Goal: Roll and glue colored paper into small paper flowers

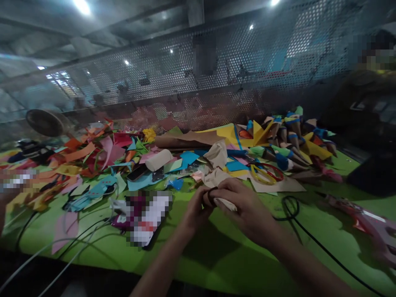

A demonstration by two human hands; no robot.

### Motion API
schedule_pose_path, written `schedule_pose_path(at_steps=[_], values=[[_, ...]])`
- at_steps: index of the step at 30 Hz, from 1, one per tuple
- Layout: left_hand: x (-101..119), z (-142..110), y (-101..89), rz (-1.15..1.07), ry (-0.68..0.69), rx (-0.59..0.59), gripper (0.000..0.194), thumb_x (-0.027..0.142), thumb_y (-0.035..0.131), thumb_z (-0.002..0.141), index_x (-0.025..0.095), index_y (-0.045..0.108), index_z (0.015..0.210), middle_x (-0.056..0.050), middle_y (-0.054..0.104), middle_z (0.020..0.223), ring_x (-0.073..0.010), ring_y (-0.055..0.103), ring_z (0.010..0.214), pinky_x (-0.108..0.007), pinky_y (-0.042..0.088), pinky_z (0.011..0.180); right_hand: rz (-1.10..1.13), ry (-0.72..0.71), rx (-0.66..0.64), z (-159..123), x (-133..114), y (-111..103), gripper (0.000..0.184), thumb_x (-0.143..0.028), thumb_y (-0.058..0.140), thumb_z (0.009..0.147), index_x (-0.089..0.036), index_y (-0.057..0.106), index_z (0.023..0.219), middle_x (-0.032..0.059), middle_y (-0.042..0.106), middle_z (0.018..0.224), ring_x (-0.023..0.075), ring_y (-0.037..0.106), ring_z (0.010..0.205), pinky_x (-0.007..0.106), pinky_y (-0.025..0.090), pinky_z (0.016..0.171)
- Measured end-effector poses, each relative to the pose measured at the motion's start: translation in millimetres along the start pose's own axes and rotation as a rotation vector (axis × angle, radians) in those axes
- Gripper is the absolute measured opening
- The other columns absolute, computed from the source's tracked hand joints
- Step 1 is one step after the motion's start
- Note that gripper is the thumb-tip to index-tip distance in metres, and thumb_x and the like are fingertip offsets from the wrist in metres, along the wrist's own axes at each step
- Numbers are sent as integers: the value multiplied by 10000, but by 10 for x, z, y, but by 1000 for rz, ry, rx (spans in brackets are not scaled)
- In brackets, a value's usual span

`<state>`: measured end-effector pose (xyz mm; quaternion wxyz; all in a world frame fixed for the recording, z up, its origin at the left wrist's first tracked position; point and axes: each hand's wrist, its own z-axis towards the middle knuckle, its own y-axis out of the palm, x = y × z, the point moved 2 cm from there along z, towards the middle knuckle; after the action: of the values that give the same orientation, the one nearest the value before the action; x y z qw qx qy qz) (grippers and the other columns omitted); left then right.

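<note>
A small brown roll point(208, 199) is held above the green table point(213, 260), to the right of the phone point(161, 206); the fingers of the left hand point(196, 206) and the right hand point(244, 202) are closed on it, and a pale piece point(229, 205) juts out beneath the right. The exact contact is hidden by the fingers. In judgement, the roll is best steadied by the left fingertips while light, even pressure is applied by the right, so that it is not crushed or creased. Crumpled beige paper point(215, 165) is spread just beyond the hands, to the far right of the phone, where fingertips could be snagged. Yellow-handled scissors point(262, 175) are placed farther right of the phone, as is a looped black cord point(298, 206), by which the right forearm could be hindered; a pink glue gun point(368, 227) is left rightmost.
</note>
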<state>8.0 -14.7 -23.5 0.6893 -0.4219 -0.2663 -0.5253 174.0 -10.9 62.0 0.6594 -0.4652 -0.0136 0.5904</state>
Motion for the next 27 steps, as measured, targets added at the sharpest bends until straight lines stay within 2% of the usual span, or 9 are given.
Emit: schedule_pose_path(at_steps=[3,7,11,14,19,22,27], values=[[46,-10,16,-15,-43,2,106,192,569,868,191,545,971,-18,591,884,-157,546,804,-269,455,741,42,16,111,-27,27,20,181,-141,582,933,-230,659,1071,48,706,978,198,648,912,318,487,799],[124,-2,13,-56,-64,-28,151,225,577,881,189,551,1026,-46,616,965,-174,561,883,-292,467,800,29,52,196,-46,58,37,119,-140,680,876,-225,616,928,8,707,869,178,637,796,292,467,723],[114,-17,9,-51,-68,-48,99,166,559,865,193,538,958,-24,593,910,-157,546,824,-276,458,757,-28,-32,179,-17,45,17,110,-117,689,866,-217,654,838,19,708,819,197,610,800,317,452,720],[70,-37,15,-22,-71,-44,124,113,547,831,196,533,922,-17,582,895,-155,539,813,-271,440,741,-88,-19,182,3,38,-5,103,-129,679,872,-220,707,833,39,681,804,210,588,802,329,448,698],[60,-19,26,-5,-50,-35,134,92,522,798,198,517,879,4,553,821,-140,504,738,-251,413,675,-61,-30,105,-7,7,-2,226,-60,593,864,-210,721,976,59,688,884,221,594,851,340,468,729],[84,4,17,-6,-53,-29,75,147,540,824,199,505,866,13,536,787,-132,482,703,-241,409,644,-11,-59,56,-23,-21,8,321,-40,547,857,-216,671,1096,56,713,990,224,606,920,354,472,795],[87,-5,21,-24,-80,-38,105,162,539,833,194,521,931,4,565,833,-129,505,725,-235,418,653,-9,39,148,-34,18,14,156,-81,564,878,-209,612,953,41,698,885,197,613,819,312,460,709]])
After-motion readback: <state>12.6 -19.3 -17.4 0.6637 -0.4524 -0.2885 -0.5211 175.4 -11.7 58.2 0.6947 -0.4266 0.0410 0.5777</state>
